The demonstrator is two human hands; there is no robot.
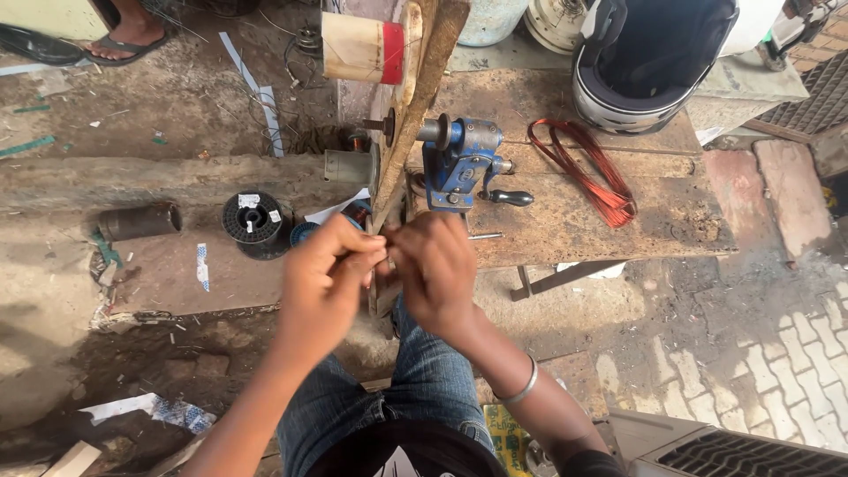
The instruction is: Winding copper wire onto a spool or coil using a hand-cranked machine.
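On the desk [618, 225] a hand-crank winder [459, 163] stands at the left edge, a wire coil [587, 168] lying to its right and a helmet [649, 62] behind that. A wooden former [411, 115] is mounted on the winder's left side. Left of the desk, a spool [252, 219] rests on the floor. The left hand [327, 278] and right hand [437, 269] meet just before the former's lower end, apparently touching it.

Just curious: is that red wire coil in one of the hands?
No, the red wire coil lies on the bench, away from both hands.
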